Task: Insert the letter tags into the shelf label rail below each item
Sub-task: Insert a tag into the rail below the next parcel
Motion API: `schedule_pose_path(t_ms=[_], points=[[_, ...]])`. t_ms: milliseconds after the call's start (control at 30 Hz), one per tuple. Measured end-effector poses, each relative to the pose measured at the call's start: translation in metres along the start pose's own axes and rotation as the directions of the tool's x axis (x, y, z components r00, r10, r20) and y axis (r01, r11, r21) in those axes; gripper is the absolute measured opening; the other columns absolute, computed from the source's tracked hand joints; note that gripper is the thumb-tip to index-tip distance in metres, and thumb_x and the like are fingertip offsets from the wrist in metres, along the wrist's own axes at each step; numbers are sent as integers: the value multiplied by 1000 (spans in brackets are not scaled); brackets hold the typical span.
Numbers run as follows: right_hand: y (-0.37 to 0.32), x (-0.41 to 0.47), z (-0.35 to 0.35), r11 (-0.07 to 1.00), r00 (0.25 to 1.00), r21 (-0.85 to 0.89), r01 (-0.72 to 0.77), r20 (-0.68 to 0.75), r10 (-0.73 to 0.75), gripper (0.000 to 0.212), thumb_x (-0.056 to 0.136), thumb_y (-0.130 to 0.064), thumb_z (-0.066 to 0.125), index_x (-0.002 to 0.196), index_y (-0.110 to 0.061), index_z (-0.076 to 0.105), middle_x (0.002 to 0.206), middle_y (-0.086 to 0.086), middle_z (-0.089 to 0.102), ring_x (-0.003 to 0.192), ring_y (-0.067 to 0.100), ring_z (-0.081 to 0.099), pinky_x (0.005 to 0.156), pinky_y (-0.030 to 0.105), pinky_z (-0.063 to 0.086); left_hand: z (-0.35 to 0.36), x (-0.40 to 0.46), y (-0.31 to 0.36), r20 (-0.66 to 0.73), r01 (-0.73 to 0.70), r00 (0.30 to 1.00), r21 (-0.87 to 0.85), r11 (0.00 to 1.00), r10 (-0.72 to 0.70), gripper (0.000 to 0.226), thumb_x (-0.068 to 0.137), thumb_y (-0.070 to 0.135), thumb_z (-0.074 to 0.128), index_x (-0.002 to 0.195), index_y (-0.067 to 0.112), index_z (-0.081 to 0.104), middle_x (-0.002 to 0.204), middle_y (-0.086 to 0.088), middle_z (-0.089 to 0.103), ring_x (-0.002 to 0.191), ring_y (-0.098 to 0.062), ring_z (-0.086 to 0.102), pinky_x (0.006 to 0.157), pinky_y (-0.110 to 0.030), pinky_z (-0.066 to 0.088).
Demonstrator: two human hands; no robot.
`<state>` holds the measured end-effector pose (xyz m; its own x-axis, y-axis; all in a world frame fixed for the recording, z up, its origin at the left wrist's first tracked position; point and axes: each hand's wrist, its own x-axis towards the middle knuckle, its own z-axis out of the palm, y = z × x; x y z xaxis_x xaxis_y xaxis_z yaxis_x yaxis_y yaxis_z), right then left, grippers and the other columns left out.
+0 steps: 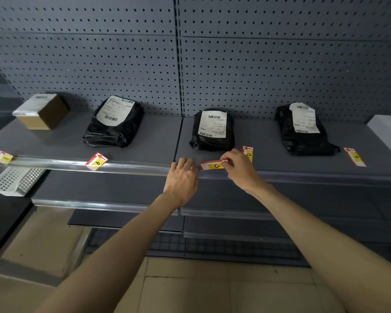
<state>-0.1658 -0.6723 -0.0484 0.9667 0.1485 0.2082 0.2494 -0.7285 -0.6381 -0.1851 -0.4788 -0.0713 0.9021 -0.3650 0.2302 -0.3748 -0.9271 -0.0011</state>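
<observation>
My right hand [239, 169] pinches the right end of a red-and-yellow tag marked C [213, 165], held just above the clear label rail [131, 167] below the middle black parcel [212, 132]. My left hand [182, 177] rests on the rail right beside the tag's left end, fingers curled over the edge. More tags lie on the shelf: one at the far left [4, 157], one marked B [96, 162], one behind my right hand [248, 152] and one at the right [354, 157].
A cardboard box [42, 111], another black parcel [115, 123], a third black parcel [303, 129] and a white box [388, 134] stand on the grey shelf. A white plastic basket [14, 180] hangs at the lower left. Lower shelves and a tiled floor are below.
</observation>
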Motion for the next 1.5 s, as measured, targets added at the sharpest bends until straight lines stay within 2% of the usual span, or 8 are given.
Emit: schedule_pose_path(t_ms=[233, 467, 667, 967, 1033, 1133, 1233, 1500], points=[[-5, -1, 8, 998, 1000, -49, 29, -5, -29, 10, 93, -5, 56, 96, -5, 66, 93, 6, 56, 75, 15, 56, 70, 31, 48, 3, -6, -1, 11, 31, 999, -38, 999, -30, 44, 88, 22, 49, 132, 19, 51, 125, -1, 55, 109, -24, 47, 92, -36, 39], [-6, 3, 7, 997, 1000, -65, 29, -6, -30, 12, 94, -5, 55, 96, -6, 67, 89, 0, 52, 77, 13, 52, 64, 16, 35, 3, -8, 0, 4, 73, 997, -141, 987, -73, 38, 88, 19, 51, 125, 16, 55, 114, -4, 58, 104, -25, 49, 90, -37, 41], [-10, 7, 15, 985, 995, -155, 78, 77, -67, 18, 97, -12, 51, 98, -8, 69, 92, 4, 51, 77, 21, 55, 66, 34, 44, 7, -12, -3, 0, 55, 998, -144, 988, -55, 34, 86, 17, 50, 118, 13, 58, 114, -4, 58, 103, -26, 49, 91, -38, 43], [-13, 5, 9, 973, 995, -224, 49, 99, -27, 19, 97, -16, 54, 109, -5, 63, 105, 7, 54, 85, 21, 59, 68, 27, 46, -1, -1, -6, 46, 45, 998, -154, 987, -38, 32, 90, 19, 48, 121, 14, 57, 118, -5, 57, 107, -25, 48, 92, -38, 42], [-13, 4, -1, 978, 997, -205, 32, 78, -17, 25, 95, -23, 57, 113, -6, 59, 104, 3, 52, 84, 18, 58, 67, 24, 45, -8, 5, -4, 33, 53, 998, -172, 984, -48, 28, 91, 19, 48, 117, 13, 59, 115, -6, 59, 106, -25, 49, 90, -37, 43], [-7, 3, -22, 975, 999, -223, 15, 49, -4, 28, 95, -27, 57, 115, -7, 58, 109, 4, 53, 89, 20, 60, 76, 33, 52, -21, 20, 8, -19, 81, 996, -227, 970, -87, 20, 90, 21, 51, 105, 10, 60, 107, -8, 62, 100, -26, 52, 86, -38, 46], [8, 2, -45, 961, 1000, -276, -2, 20, 7, 20, 95, -24, 56, 107, -8, 60, 107, 4, 53, 83, 21, 60, 68, 30, 46, -31, 38, 28, -39, 95, 993, -261, 961, -109, 18, 89, 24, 53, 98, 10, 60, 101, -7, 63, 98, -27, 53, 83, -39, 46], [61, 9, -92, 935, 999, -352, -42, 14, 50, 17, 93, -23, 57, 103, -10, 63, 104, 6, 57, 85, 26, 62, 69, 37, 48, -29, 99, 96, 93, 155, 986, -193, 969, -139, 42, 87, 44, 55, 107, 7, 62, 113, -11, 61, 112, -30, 49, 95, -43, 43]])
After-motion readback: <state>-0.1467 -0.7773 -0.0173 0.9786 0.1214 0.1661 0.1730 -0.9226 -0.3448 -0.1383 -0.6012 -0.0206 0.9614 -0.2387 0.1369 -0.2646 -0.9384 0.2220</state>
